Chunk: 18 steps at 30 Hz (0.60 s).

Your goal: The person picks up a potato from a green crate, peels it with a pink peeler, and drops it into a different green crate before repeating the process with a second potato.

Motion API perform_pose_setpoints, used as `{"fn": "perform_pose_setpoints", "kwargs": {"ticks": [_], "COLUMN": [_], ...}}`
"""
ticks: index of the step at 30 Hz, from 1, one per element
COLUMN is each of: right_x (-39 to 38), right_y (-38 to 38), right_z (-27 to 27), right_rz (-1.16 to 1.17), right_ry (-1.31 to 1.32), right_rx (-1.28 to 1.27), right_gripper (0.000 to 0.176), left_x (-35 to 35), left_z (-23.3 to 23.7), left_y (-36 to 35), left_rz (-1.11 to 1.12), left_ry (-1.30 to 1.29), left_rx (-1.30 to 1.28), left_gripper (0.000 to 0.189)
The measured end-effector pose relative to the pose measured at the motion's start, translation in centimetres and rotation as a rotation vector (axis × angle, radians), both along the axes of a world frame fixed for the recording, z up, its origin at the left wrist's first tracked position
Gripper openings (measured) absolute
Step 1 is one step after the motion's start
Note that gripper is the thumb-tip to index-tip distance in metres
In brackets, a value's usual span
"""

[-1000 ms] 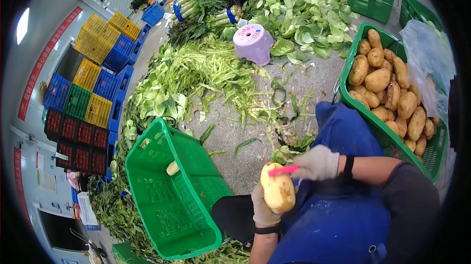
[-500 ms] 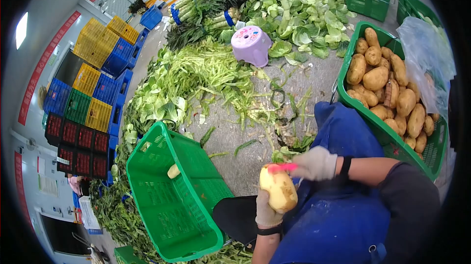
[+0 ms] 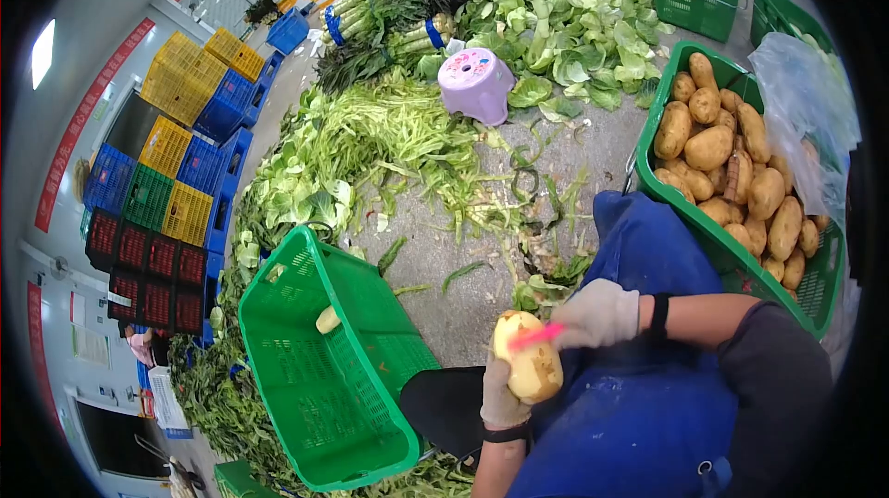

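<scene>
My left hand [image 3: 502, 398], in a pale glove, is wrapped round a large potato [image 3: 534, 373] from below and the left. The potato is mostly yellow and bare, with brown skin left in patches. My right hand [image 3: 597, 315], also gloved, grips a pink-red peeler [image 3: 537, 337], slightly blurred, which lies against the potato's upper part. Left of my knee a green basket [image 3: 370, 336] leans on its side, with one pale peeled potato [image 3: 328, 319] inside. A green crate [image 3: 648, 179] of unpeeled potatoes [image 3: 709, 148] stands at the right.
Leaf scraps [image 3: 398, 132] and cabbage leaves [image 3: 556, 17] cover much of the floor beyond. A purple stool [image 3: 476, 84] stands among them. Stacked yellow, blue and red crates [image 3: 176, 151] line the left side. A clear plastic bag [image 3: 806, 114] hangs over the potato crate.
The peeler and my right hand have shifted slightly down along the potato. My left hand still holds the potato in nearly the same place.
</scene>
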State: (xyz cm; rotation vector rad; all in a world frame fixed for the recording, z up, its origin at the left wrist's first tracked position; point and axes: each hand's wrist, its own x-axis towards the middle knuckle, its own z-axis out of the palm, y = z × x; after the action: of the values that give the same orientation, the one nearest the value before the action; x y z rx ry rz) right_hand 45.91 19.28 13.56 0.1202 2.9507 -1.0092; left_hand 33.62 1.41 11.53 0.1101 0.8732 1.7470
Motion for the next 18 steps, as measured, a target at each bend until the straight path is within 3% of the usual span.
{"fn": "perform_pose_setpoints", "kwargs": {"ticks": [2,3,4,6,7,8,10,11,12,14,18], "right_x": [0.0,0.3,0.5,1.3,1.2,1.1,0.9,1.3,1.7,1.6,0.7], "right_y": [0.6,1.1,0.8,-0.4,-0.8,-0.4,0.5,0.5,0.0,-1.0,0.2], "right_z": [-1.3,-1.2,-0.9,0.8,1.3,0.9,-0.2,-0.1,0.4,1.6,-0.1], "right_rz": [-0.405,-0.434,-0.434,-0.255,-0.121,-0.130,-0.362,-0.399,-0.355,-0.108,-0.320], "right_ry": [-0.051,-0.037,-0.037,0.240,0.116,0.119,-0.125,-0.064,0.107,0.065,-0.076], "right_rx": [0.017,-0.076,-0.077,-0.296,-0.177,-0.174,-0.093,-0.191,-0.258,-0.207,-0.169], "right_gripper": [0.037,0.036,0.036,0.036,0.035,0.035,0.035,0.035,0.037,0.043,0.042], "left_x": [0.2,0.1,0.0,0.4,0.3,0.2,0.3,0.0,-0.2,-0.1,-0.6], "left_z": [0.2,-0.3,-0.6,-0.2,-0.1,-0.1,0.0,0.1,0.2,0.8,1.3], "left_y": [-0.1,-0.3,-0.5,-0.7,-0.6,-0.4,-0.9,-1.3,-1.2,-2.1,-1.4], "left_rz": [-0.036,-0.039,-0.041,-0.002,-0.007,-0.015,0.006,0.037,0.075,0.027,0.082], "left_ry": [-0.014,0.083,0.178,0.272,0.420,0.568,0.598,0.633,0.662,0.675,0.758], "left_rx": [0.010,0.032,0.050,0.016,0.005,-0.001,0.023,0.045,0.067,0.006,0.053], "left_gripper": [0.078,0.080,0.082,0.085,0.083,0.081,0.082,0.083,0.084,0.084,0.081]}}
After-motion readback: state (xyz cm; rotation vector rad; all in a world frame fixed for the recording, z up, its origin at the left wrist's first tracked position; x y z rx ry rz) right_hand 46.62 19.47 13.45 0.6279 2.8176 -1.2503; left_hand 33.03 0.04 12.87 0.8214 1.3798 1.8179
